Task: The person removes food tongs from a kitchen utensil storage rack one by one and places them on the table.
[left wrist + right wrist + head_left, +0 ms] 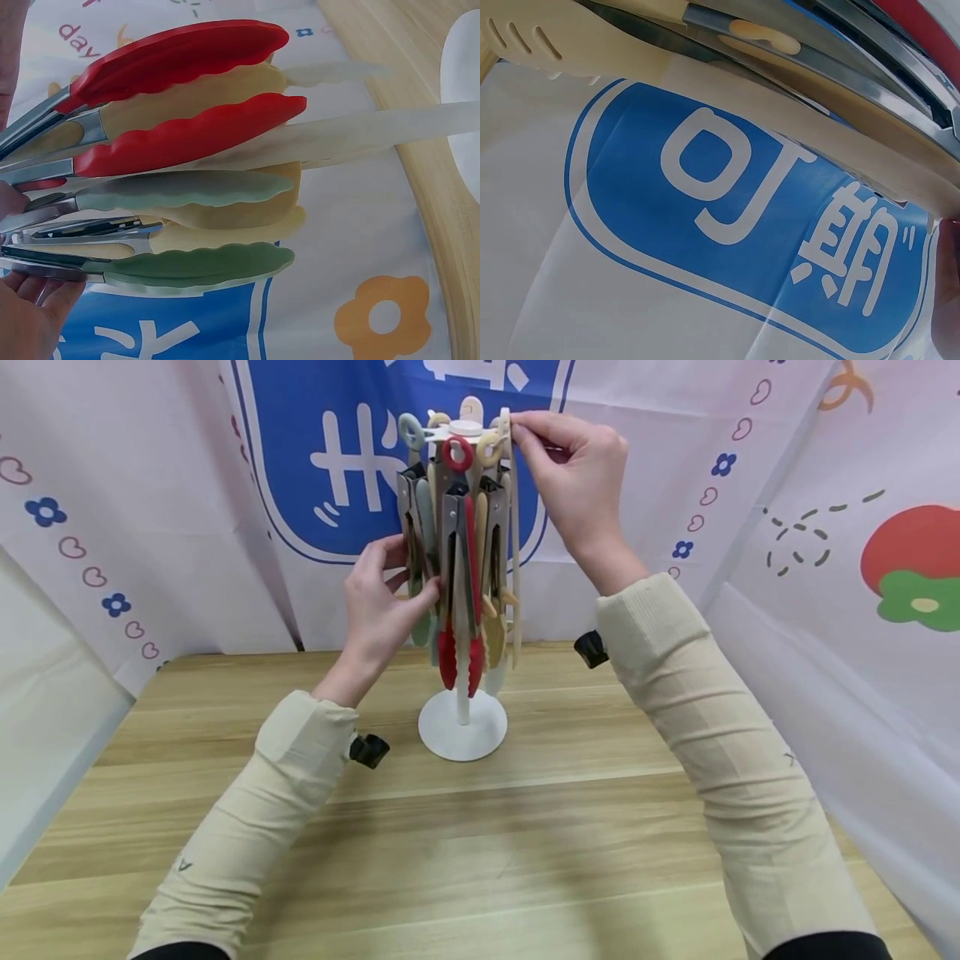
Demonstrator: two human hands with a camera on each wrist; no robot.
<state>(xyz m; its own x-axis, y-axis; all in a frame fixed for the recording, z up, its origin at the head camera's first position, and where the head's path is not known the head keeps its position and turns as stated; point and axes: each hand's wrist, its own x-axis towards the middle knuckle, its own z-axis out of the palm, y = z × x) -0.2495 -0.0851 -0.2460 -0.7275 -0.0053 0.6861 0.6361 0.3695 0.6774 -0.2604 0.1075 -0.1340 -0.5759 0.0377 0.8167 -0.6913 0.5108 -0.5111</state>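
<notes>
A white utensil stand [463, 743] with a round base and a top ring of hooks holds several hanging kitchen tools. Red-tipped tongs [447, 660] face the front, and green-tipped tongs [199, 270] hang at the left. Around the metal arms of the green tongs, my left hand [382, 597] has its thumb in front and fingers behind. High on the right, my right hand [585, 477] pinches the top of the handle of a cream slotted turner [547, 34], which hangs down beside the stand. Yellow-tipped tongs [495, 639] hang between the turner and the red tongs.
The stand is on a wooden table [465, 860], near its back edge. Close behind hangs a white cloth [315, 602] with a blue printed sign. Another printed cloth [825, 677] borders the table on the right. Each sleeve has a small black wrist camera [369, 750].
</notes>
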